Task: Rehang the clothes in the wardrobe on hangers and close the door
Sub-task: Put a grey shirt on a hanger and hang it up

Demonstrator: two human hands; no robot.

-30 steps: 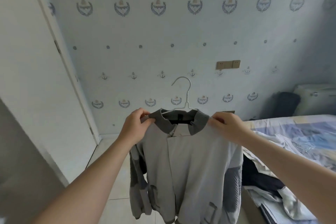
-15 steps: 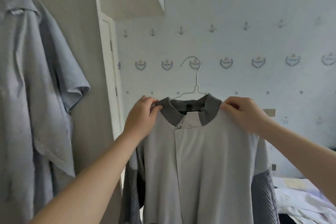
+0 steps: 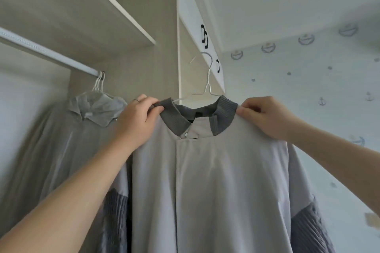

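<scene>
A light grey jacket [image 3: 216,170] with a dark knitted collar hangs on a white wire hanger [image 3: 207,80], held up in front of the open wardrobe. My left hand [image 3: 137,119] pinches its left shoulder by the collar. My right hand [image 3: 267,117] grips the right shoulder. The hanger's hook is free in the air, right of and a little below the end of the wardrobe rail [image 3: 47,53]. A grey shirt [image 3: 61,139] hangs on the rail from white hangers [image 3: 99,82].
A wardrobe shelf [image 3: 115,12] runs above the rail. The wardrobe's side panel [image 3: 166,63] stands behind the jacket's collar, with open white upper doors [image 3: 197,33] bearing black handles beside it. Patterned wallpaper [image 3: 308,88] fills the right.
The view has swung up and left from the wall to the wardrobe interior. Both hands have carried the jacket on its hanger higher, toward the rail.
</scene>
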